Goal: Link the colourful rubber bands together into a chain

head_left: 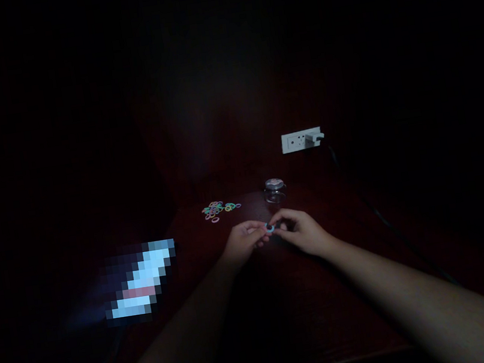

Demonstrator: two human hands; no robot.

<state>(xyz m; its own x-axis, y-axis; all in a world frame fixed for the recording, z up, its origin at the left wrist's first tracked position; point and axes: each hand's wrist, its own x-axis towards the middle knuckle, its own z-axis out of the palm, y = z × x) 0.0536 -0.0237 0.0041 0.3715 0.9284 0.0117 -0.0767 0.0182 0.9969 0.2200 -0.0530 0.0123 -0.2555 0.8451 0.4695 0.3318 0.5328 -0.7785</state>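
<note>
Fingers of the left hand (245, 241) and right hand (300, 231) grasp 1 small, light-blue ring (269, 228) between them. Beyond the fingers, 1 clear, rounded jar (275, 192) and multicolored rings (215, 209) rest on the dark-red surface (260, 306).

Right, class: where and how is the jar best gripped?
Probably by the round sides of the jar, just below its lid, thumb opposite fingers, coming from the right: it stands upright, and the loose bands lie to its left.

A dark room surrounds a dim reddish table (299, 318), a white wall socket (291, 142) behind it.
</note>
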